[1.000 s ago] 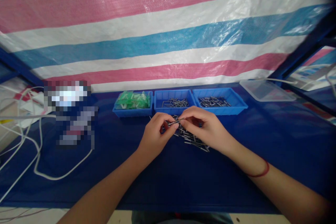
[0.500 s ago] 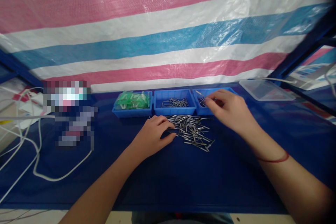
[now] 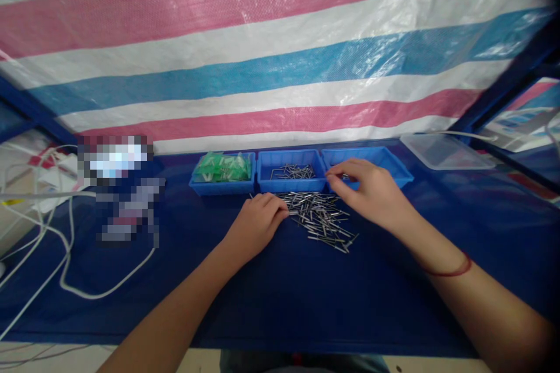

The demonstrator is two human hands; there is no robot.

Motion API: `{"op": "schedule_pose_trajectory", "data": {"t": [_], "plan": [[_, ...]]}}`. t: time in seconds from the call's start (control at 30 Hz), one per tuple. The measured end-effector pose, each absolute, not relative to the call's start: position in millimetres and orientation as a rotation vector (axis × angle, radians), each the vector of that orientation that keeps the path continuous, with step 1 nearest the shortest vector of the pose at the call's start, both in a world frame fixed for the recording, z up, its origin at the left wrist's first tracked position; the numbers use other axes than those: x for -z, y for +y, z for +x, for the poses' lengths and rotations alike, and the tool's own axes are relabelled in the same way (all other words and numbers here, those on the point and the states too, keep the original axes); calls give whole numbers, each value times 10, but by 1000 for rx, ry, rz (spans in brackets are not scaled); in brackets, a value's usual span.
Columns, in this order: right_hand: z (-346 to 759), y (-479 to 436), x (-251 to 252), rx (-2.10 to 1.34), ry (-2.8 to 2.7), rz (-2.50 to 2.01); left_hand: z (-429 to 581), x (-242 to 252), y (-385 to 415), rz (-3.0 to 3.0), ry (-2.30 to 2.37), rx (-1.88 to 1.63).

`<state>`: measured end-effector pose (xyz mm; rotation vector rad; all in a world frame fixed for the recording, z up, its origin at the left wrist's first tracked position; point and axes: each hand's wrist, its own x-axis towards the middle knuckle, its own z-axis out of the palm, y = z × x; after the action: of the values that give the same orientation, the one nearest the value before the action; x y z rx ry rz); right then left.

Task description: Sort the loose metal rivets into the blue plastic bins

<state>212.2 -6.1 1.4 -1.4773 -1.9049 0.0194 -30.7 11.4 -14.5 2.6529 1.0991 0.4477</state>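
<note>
A loose heap of blind rivets [image 3: 321,217], thin and silvery, lies on the blue table in front of the bins. At its left edge is my left hand [image 3: 259,220], thumb and fingers pinched together on what looks like a rivet end. My right hand [image 3: 367,191] hovers by the left wall of the right blue bin [image 3: 396,166], its thumb and forefinger closed; whether anything is between them is hidden. That hand covers much of this bin's inside. More rivets rest in the middle blue bin [image 3: 289,157].
Green-and-clear plastic packets [image 3: 222,168] fill the left blue bin [image 3: 223,188]. A translucent lid [image 3: 446,152] lies at the back right. White cables [image 3: 79,294] loop across the left side near a blurred-out device. A striped sheet [image 3: 280,64] hangs behind the table.
My right hand has moved left, away from over the right bin, and the rivet seen at its fingertips no longer shows. My left thumb has closed against its fingers.
</note>
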Motion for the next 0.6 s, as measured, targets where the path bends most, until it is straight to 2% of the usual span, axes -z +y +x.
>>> {"op": "schedule_pose_trajectory", "data": {"t": [0.13,0.27,0.47,0.6], "plan": [[1810,-180,30,-305,-1994,-1233,-289,182,107,2397,1092,-696],[1651,-238,78,-560,-1872,-1217,-262,159,65,2286,1060,-815],[1649,-224,112,-776,-1789,-1216,-220,117,21,2037,1118,-1011],[1618,-241,129,-805,-1823,-1199,-207,158,26,1843,1087,-1042]]}}
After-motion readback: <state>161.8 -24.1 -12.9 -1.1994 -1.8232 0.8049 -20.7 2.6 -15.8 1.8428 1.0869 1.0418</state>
